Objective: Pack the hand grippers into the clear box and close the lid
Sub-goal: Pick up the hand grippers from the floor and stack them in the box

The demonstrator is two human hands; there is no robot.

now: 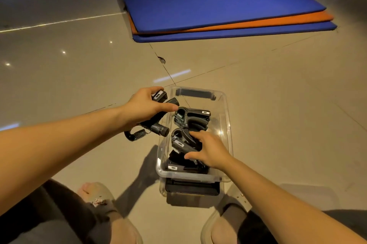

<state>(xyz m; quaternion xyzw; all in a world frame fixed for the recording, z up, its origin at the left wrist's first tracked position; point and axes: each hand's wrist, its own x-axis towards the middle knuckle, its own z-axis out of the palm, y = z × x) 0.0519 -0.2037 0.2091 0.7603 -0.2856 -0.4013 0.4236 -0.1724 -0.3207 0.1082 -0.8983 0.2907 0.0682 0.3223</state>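
Head view: left hand [145, 107] wraps its fingers round a black hand gripper [156, 126], spring end hanging low, right at the left rim of the clear box [226, 116] on the tiled floor [79, 76]. Right hand [208, 150] is down inside the box, fingers and thumb curled on a second gripper [182, 144], another gripper [192, 116] lying just beyond it.

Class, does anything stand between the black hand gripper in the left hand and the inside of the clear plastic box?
No lid covers the clear plastic box. The right hand and packed black grippers fill its middle and near end; only the far end looks free for the gripper in the left hand.
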